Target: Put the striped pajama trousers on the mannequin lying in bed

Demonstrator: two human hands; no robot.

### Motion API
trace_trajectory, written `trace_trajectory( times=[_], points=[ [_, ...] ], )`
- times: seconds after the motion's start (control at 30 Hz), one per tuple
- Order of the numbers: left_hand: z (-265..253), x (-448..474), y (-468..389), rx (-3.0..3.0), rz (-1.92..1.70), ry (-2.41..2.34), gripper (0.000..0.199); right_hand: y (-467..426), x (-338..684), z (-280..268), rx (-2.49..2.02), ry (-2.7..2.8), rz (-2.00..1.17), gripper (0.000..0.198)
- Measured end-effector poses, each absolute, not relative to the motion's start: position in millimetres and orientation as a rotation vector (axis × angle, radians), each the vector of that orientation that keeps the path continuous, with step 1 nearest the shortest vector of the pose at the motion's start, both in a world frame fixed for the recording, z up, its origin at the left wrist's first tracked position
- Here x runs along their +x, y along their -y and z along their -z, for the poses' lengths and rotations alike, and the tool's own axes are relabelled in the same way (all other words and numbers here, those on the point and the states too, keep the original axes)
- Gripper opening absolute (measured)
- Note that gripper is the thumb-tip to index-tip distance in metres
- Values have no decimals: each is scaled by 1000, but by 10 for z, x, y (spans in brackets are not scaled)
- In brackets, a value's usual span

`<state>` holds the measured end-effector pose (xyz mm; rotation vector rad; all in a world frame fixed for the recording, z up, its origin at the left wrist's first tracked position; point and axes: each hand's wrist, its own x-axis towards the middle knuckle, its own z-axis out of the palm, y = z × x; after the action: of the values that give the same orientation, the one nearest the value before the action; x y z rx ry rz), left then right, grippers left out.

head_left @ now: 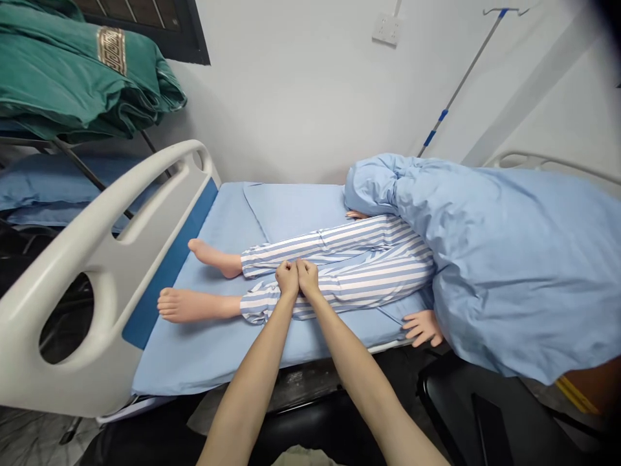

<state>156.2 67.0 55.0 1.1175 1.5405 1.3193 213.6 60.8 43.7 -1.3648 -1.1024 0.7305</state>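
My left hand [288,278] and my right hand [307,277] are closed into fists, side by side and touching. They are over the lower legs of a manikin, in blue-and-white striped trousers [373,285]. Nothing shows in either fist. The manikin lies on a bed with a light blue sheet [208,359]. Its bare feet [187,305] point left, toward the footboard. A light blue quilt [514,259] is bunched over its upper body and hides it. From under the quilt's near edge a manikin hand [424,327] sticks out, fingers spread.
A cream-white footboard [160,194] with a blue panel closes the bed's left end. Behind it is a green cover [87,71] over stacked bedding. An IV pole [460,84] stands by the wall at the far right. A black chair [504,408] is at the near right.
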Motion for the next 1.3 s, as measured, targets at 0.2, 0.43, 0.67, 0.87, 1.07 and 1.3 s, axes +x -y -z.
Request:
trace_trajectory(
  times=[0.2, 0.43, 0.67, 0.87, 1.07, 1.3],
  points=[
    [-528, 1516, -674, 1230, -1240, -1573, 36, -598, 2328, -585, -1446, 1265, -648, 38],
    [-461, 1523, -685, 1295, -1292, -1533, 37, -489, 2897, -526, -1571, 1205, -539, 41],
    [-614, 1991, -775, 1122, -1409, -1374, 34, -509, 2921, -468, -1596, 1111, -533, 40],
    [-576, 2434, -666, 1131, -1391, -1335, 32, -533, 2953, -524, -1720, 1129, -487, 34],
    [-507, 2336, -580, 1300, -1273, -1386, 36, -539, 2948, -540, -1561, 1032, -577, 35],
    [-622, 2402, -507, 1439, -1209, -1389, 39, -532, 3753, -786, -1529, 1065, -491, 39]
  ],
)
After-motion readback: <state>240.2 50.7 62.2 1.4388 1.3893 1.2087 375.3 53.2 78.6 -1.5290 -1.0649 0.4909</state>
